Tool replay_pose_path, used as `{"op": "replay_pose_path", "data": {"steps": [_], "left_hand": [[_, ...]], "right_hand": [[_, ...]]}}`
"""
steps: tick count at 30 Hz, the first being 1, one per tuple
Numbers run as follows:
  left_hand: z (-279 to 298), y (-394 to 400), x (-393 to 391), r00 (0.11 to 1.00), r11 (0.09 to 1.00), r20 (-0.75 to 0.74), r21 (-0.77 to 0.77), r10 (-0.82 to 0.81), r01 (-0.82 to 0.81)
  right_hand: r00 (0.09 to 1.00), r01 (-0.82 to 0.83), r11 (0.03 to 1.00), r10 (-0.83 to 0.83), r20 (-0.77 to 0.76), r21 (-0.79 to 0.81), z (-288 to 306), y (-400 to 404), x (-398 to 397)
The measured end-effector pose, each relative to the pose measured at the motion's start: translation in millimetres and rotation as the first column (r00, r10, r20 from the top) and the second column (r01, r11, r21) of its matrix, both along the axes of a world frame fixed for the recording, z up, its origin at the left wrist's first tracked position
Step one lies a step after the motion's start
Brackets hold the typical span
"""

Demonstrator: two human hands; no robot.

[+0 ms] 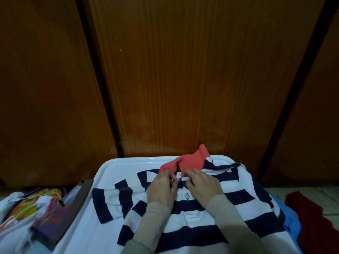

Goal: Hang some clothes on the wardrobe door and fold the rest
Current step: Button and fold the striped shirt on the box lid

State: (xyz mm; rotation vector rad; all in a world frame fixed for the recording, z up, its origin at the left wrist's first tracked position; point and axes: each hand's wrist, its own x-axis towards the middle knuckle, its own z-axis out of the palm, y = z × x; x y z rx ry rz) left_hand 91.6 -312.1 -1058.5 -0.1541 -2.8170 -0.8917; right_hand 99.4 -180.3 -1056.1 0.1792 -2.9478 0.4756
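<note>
A navy-and-white striped polo shirt (247, 202) with a coral red collar (190, 158) lies front up on a white table (113, 167). My left hand (160, 189) and my right hand (203, 187) meet at the button placket just below the collar. The fingertips of both hands pinch the placket fabric around the top button. A lower white button (187, 195) shows between my wrists. One sleeve of the shirt (108, 202) spreads out to the left. The brown wooden wardrobe doors (174, 79) stand right behind the table.
A pile of colourful items with a dark flat board (60, 213) sits to the left of the table. A blue garment (291, 220) and a dark red garment (315, 222) lie on the right, below the table edge.
</note>
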Motion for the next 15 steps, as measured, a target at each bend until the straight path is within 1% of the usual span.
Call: {"op": "replay_pose_path", "data": {"steps": [5,8,9,10,12,13,15], "left_hand": [[0.4,0.4,-1.0,1.0,1.0,0.004,-0.001,-0.009,0.009],[0.3,0.7,-3.1,1.0,0.999,0.029,0.034,-0.007,0.006],[-0.1,1.0,-3.8,0.999,0.999,0.034,0.051,-0.008,0.006],[-0.5,1.3,-4.2,0.999,0.998,0.037,0.065,-0.012,0.009],[-1.1,1.6,-4.5,0.999,0.996,0.034,0.089,-0.019,0.016],[-1.4,1.7,-4.6,0.999,0.995,0.034,0.103,-0.021,0.017],[-2.3,1.7,-4.7,0.999,0.991,0.034,0.129,-0.022,0.018]], "right_hand": [[0.996,0.064,0.992,-0.07,-0.053,-0.105,4.0,-5.5,4.0],[0.986,0.156,0.956,-0.168,-0.026,-0.249,5.6,-3.7,2.3],[0.982,0.177,0.925,-0.191,-0.008,-0.337,5.5,-2.8,1.2],[0.978,0.191,0.872,-0.206,0.015,-0.45,5.5,-1.7,0.1],[0.972,0.219,0.714,-0.218,0.086,-0.665,7.5,-1.4,-0.7],[0.968,0.236,0.644,-0.217,0.122,-0.727,7.8,-1.8,-0.6],[0.958,0.275,0.567,-0.226,0.174,-0.777,6.0,-2.7,-1.5]]}}
